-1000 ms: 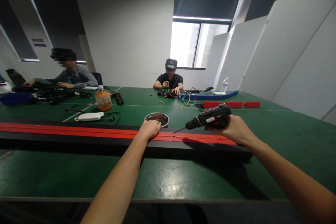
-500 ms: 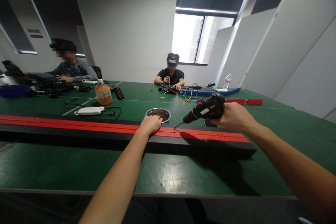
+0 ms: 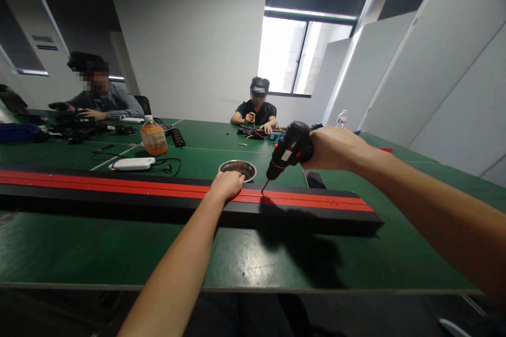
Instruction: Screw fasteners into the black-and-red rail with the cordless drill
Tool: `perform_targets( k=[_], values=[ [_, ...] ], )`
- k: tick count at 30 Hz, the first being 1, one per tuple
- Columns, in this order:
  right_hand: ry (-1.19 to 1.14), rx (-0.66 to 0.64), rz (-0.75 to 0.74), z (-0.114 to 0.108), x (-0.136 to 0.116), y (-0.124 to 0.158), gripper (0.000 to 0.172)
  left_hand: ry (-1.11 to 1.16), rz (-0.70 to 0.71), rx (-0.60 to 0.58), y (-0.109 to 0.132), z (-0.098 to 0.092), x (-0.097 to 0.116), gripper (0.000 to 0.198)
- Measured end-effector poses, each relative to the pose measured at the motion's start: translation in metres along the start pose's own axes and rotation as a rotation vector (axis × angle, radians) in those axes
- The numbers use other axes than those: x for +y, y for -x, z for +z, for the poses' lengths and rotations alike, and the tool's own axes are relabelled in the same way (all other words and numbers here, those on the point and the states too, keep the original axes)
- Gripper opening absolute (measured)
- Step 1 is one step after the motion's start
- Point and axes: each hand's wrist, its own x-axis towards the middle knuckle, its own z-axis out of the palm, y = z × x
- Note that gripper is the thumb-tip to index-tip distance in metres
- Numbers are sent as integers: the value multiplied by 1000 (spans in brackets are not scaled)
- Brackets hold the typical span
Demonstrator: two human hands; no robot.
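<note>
A black cordless drill point(image 3: 291, 146) is gripped in my right hand point(image 3: 336, 148), steeply tilted. Its thin bit reaches down to the red strip point(image 3: 294, 198) that runs along a long black bar point(image 3: 316, 220). My left hand point(image 3: 226, 185) lies across the bar with its fingers curled together at the near side of a round metal bowl point(image 3: 237, 165). The fingertips are partly hidden, so what they hold, if anything, does not show. Some small dark contents sit in the bowl.
Behind the bar stand an orange-filled bottle point(image 3: 154, 138) and a white power strip point(image 3: 132, 164) with a cable. A dark flat object point(image 3: 315, 179) lies behind the drill. Across the green table, one person point(image 3: 259, 108) handles coloured wires; another person point(image 3: 100, 95) sits at left.
My right hand has risen and moved left, swinging the drill steeper while the bit tip stays near the same spot on the red strip. My left hand has barely moved.
</note>
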Motion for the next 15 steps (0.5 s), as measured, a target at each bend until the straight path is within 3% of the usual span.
perform_targets(
  k=[8,15],
  values=[
    [79,12,-137,-21,-30,-39,34,12,5,13,3,-2,2,54],
    [-2,23,-148,-24,-40,-42,37,6,7,28,5,-4,3,51]
  ],
)
